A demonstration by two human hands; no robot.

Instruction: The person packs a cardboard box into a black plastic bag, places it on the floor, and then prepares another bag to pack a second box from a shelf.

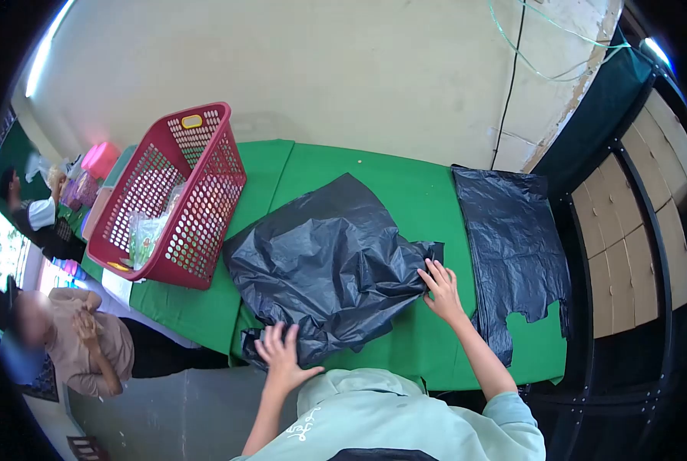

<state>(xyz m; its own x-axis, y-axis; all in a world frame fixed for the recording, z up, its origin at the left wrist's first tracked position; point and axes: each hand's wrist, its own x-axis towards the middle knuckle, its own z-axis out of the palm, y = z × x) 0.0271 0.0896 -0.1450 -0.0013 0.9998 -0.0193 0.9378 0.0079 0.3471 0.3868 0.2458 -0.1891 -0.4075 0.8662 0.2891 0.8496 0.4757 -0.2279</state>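
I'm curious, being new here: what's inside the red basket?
Clear plastic packaging shows inside the red basket; its side wall covers part, so anything behind that is hidden.

Cardboard boxes (622, 280) sit on a black rack (667, 323), and a beige-shirted person (71, 346) stands at left.

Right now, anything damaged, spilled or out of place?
Wall edge, upper right: surface looks flaked and ragged. On the green table, the central black plastic is rumpled, unlike the flatter black stack at right. No spill visible.
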